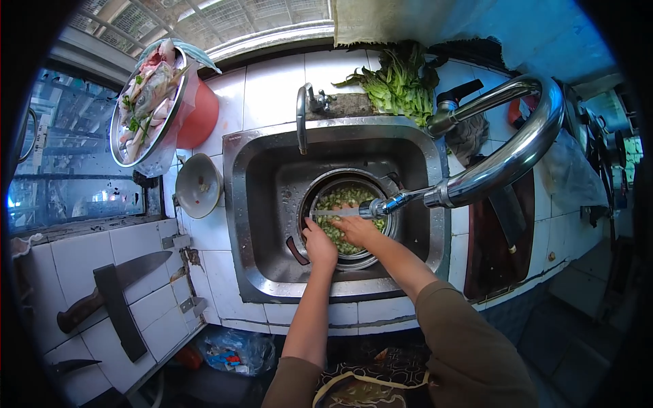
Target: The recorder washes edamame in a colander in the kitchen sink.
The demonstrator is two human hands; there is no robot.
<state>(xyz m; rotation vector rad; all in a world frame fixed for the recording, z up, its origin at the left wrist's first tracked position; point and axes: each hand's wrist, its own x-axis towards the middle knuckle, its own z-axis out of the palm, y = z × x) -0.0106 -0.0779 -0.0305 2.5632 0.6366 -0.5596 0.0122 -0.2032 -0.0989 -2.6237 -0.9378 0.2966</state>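
In the stainless steel sink [265, 173] stands a round metal pot [357, 262] with dark side handles, full of chopped green vegetable pieces [352, 196] in water. A stream runs from the large chrome faucet [497, 166] across the pot's top. My left hand [320, 244] is at the pot's left rim, thumb up; its fingertips are partly hidden, so its grip is unclear. My right hand [357, 229] lies spread among the pieces, its fingers partly under the water. A smaller faucet [302, 120] rises at the sink's back edge.
At the left, a platter of cut fish [153, 97] rests by a red bucket [201, 115], near a bowl [199, 186]. Leafy greens [400, 84] lie behind the sink. A cleaver [507, 214] lies on a dark cutting board [495, 255] at right. A knife [137, 268] hangs on the left wall.
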